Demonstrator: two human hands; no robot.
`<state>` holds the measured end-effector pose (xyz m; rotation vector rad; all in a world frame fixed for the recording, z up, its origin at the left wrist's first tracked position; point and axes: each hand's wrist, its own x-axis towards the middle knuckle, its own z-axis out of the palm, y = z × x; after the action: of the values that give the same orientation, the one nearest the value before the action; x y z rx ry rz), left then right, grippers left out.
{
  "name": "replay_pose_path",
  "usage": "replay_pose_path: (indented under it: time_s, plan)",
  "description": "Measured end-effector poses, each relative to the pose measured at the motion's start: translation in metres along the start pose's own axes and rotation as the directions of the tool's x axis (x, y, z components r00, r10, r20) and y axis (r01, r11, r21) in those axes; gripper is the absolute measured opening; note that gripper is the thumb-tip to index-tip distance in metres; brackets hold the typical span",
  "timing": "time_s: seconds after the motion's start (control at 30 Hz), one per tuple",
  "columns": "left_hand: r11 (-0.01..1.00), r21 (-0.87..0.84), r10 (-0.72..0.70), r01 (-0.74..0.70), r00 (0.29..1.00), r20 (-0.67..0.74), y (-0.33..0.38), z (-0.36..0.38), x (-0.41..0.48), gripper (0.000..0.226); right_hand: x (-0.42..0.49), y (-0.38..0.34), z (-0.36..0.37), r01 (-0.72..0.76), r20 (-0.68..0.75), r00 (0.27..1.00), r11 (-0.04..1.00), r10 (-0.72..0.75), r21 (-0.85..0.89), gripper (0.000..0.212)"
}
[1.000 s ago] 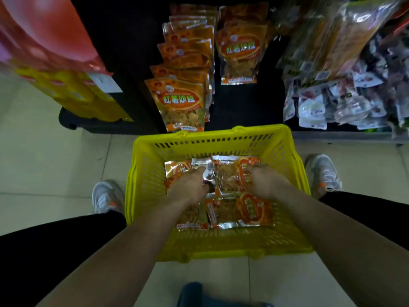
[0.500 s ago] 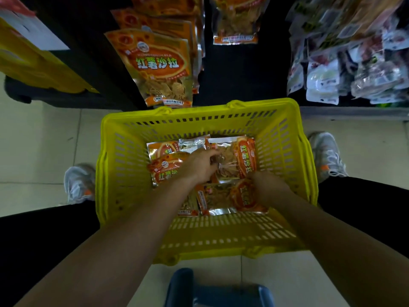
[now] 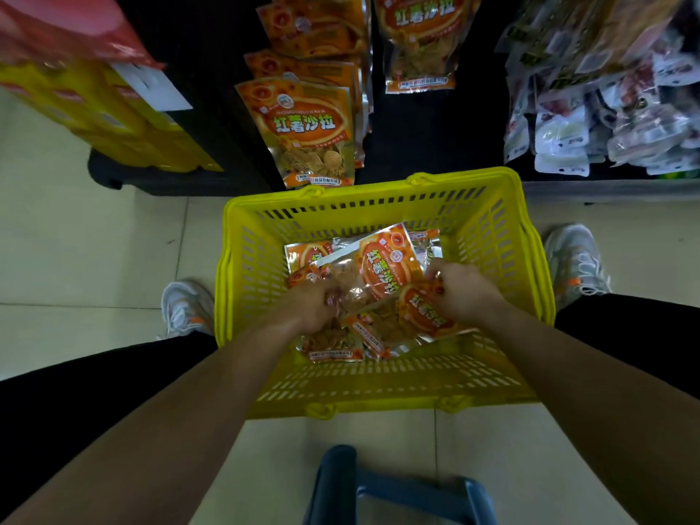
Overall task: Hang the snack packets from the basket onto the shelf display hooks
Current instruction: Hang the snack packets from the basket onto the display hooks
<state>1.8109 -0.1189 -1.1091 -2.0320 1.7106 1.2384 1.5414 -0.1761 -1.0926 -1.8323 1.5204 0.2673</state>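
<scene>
Head view, looking straight down: the yellow basket sits on the floor between my feet. It is rectangular moulded plastic with slotted walls and a slotted bottom, and its handles are folded down along the rims at 12 and 6 o'clock.

The snack packets lie in a loose heap in its far half. They are glossy flat pouches with orange printed fronts, silvery foil edges and clear windows showing pale ridged chips.

My left hand, at 8 o'clock of the heap, has its fingers curled tight on the clear crinkled end of the top packet. That packet lies tilted, with its orange end pointing to 1 o'clock. My right hand, at 3 o'clock of the heap, pinches the orange top edge of a second packet, which lies partly under the first. More pouches are flat beneath both.

At 12 o'clock beyond the basket, matching hung packets overlap like shingles down the dark shelf. Another column hangs just to their right. Pale, soft-looking pouches crowd the shelf at 2 o'clock, and blurred yellow cartons stand at 10 o'clock.

My grey mesh shoes are planted on smooth cream tiles at 9 and 3 o'clock. A blue stool with a rounded edge is at 6 o'clock.
</scene>
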Motion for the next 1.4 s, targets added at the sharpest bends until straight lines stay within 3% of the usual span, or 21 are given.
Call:
replay_pose_path:
  time_s: [0.13,0.3,0.43,0.63,0.87,1.03,1.13,1.23,1.4]
  plan:
    - [0.999,0.014,0.051,-0.049,0.989,-0.139,0.03,-0.004,0.012,0.041,0.005,0.007,0.001,0.001,-0.005,1.0,0.996,0.0,0.086,0.028]
    - [0.995,0.087,0.066,-0.052,0.984,-0.168,0.068,-0.003,0.046,0.076,0.012,0.025,0.004,-0.043,-0.027,0.998,0.979,0.049,0.201,0.023]
    - [0.998,0.065,0.032,-0.021,0.985,-0.17,0.079,0.001,0.068,0.085,0.018,0.031,0.01,-0.04,-0.077,0.995,0.972,0.059,0.23,0.013]
    - [0.999,-0.02,0.028,-0.034,0.971,-0.239,0.07,-0.007,0.067,0.058,0.031,0.022,0.015,-0.061,-0.071,0.994,0.975,0.078,0.216,0.026]
    - [0.994,-0.046,0.093,-0.101,0.985,-0.147,0.062,-0.021,0.049,0.032,0.031,0.003,0.01,-0.053,-0.082,0.994,0.986,0.067,0.155,0.027]
    - [0.959,-0.241,0.131,-0.149,0.987,-0.09,0.073,-0.028,0.024,0.024,0.014,-0.017,-0.01,-0.007,-0.132,0.991,0.99,0.026,0.142,0.027]
    - [0.962,-0.144,0.209,-0.234,0.964,-0.165,0.082,-0.033,0.009,0.016,0.003,-0.028,-0.026,0.025,-0.164,0.986,0.995,-0.008,0.101,0.031]
    - [0.949,-0.172,0.226,-0.264,0.95,-0.215,0.087,-0.049,-0.009,0.017,-0.01,-0.039,-0.052,0.072,-0.177,0.982,0.996,-0.06,0.06,0.033]
    - [0.919,-0.222,0.252,-0.324,0.92,-0.301,0.094,-0.096,-0.048,0.018,-0.047,-0.048,-0.108,0.22,-0.03,0.973,0.964,-0.227,-0.148,0.012]
